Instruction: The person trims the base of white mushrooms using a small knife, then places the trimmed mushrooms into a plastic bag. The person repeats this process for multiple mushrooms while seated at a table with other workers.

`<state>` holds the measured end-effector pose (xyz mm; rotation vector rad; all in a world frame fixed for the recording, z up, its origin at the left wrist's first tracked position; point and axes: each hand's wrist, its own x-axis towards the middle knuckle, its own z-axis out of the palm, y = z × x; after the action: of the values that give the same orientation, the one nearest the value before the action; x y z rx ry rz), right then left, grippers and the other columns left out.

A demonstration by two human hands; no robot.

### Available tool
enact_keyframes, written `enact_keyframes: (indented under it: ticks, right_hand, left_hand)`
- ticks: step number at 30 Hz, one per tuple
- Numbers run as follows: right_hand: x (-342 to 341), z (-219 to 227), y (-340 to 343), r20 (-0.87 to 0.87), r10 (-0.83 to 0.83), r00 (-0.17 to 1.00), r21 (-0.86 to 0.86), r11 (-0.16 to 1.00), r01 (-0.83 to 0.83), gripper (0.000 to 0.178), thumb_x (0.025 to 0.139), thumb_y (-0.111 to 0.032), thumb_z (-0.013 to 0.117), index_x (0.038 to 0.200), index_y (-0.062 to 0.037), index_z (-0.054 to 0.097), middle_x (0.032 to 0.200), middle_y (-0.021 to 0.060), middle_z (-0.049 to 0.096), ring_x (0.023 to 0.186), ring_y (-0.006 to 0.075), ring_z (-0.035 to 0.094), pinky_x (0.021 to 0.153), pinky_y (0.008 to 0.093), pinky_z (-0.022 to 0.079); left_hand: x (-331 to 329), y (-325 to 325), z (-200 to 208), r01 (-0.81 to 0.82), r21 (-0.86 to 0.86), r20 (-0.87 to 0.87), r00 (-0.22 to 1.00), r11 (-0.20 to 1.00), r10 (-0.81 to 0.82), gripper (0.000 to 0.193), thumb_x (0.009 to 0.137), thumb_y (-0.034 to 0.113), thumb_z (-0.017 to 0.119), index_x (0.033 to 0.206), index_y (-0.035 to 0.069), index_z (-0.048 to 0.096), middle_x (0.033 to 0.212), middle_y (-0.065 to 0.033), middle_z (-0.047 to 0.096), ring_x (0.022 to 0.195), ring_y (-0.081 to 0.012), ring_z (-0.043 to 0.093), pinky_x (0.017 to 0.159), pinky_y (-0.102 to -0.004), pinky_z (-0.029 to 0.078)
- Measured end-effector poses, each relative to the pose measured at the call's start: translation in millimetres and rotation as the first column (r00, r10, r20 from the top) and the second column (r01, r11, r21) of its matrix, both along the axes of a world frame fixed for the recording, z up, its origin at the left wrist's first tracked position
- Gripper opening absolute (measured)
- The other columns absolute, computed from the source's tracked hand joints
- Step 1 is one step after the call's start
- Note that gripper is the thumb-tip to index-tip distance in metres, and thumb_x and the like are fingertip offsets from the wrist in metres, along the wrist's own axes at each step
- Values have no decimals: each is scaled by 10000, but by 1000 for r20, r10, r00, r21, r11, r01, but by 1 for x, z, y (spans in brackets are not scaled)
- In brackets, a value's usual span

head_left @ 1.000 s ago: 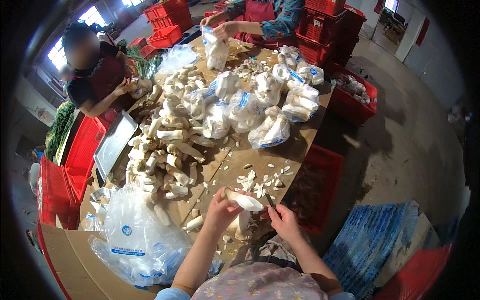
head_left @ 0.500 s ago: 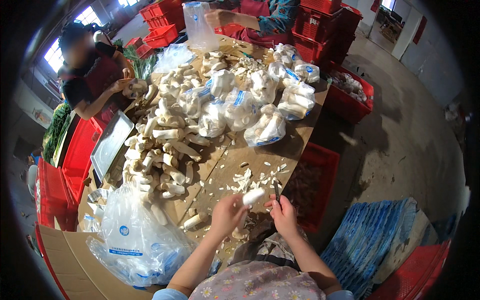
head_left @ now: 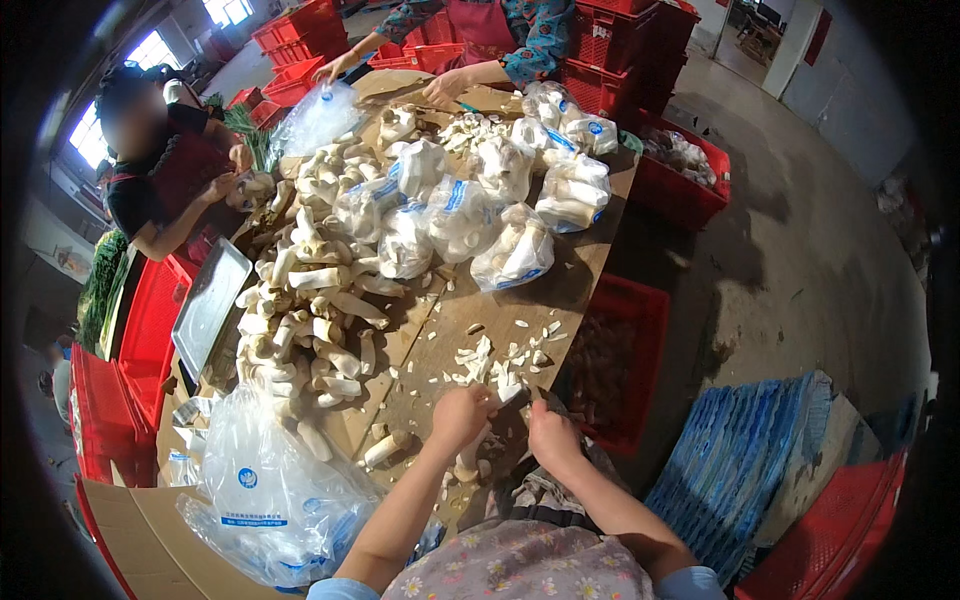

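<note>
My left hand (head_left: 462, 416) is closed around a white, trimmed king oyster mushroom (head_left: 508, 387) above the near edge of the table. Close on its right, my right hand (head_left: 553, 436) grips a small knife (head_left: 528, 396), its blade mostly hidden and angled toward the mushroom. White shavings (head_left: 476, 358) lie just beyond both hands. Beside my left forearm are a loose mushroom (head_left: 385, 449) and more pieces. A large heap of king oyster mushrooms (head_left: 322, 330) covers the table's left side. Farther off stand several filled clear bags of mushrooms (head_left: 457, 218).
A bundle of clear plastic bags (head_left: 270, 485) lies at near left, by a metal tray (head_left: 212, 300). A red crate (head_left: 640, 350) stands below the table's right edge. One co-worker (head_left: 165, 180) handles a mushroom at left; another person's hands (head_left: 440, 88) are at the far end.
My right hand has brought the knife in against the mushroom, and my hands are closer together. The far co-worker has lowered the clear bag onto the table. The view has shifted slightly.
</note>
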<state>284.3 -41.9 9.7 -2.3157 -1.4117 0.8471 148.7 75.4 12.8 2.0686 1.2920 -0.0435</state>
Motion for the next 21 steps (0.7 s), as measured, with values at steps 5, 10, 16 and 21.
enact_keyframes:
  ticks: [5,10,16,21]
  right_hand:
    - [-9,-12,1,59,59,996,-55,997,-56,140,903,-114,445,952,18,449,656,228,620,660,399,645,562,497,516]
    - [-12,-3,6,78,56,995,-105,993,-47,137,905,-96,429,935,36,457,667,236,629,673,390,656,565,478,534]
    - [-11,-27,13,115,29,993,-50,998,-23,149,886,-79,434,936,54,478,635,212,631,639,371,660,531,446,539]
    - [-13,-27,11,152,49,987,-77,996,-38,152,875,-83,445,932,52,482,639,204,637,628,341,669,527,426,545]
  left_hand:
    - [1,-1,0,22,46,-19,1000,999,-21,271,752,279,679,967,114,687,840,-154,672,807,-329,646,689,-421,504]
    - [1,-1,-4,8,7,-25,1000,1000,-7,263,740,264,689,954,111,692,839,-156,670,805,-335,643,692,-425,503]
    - [4,-1,-3,-13,15,-29,999,1000,13,247,738,249,692,939,104,695,842,-164,667,817,-341,639,698,-428,497]
    - [5,-5,-1,-38,26,-33,999,999,39,236,745,249,686,923,95,693,847,-166,668,814,-342,639,695,-427,498]
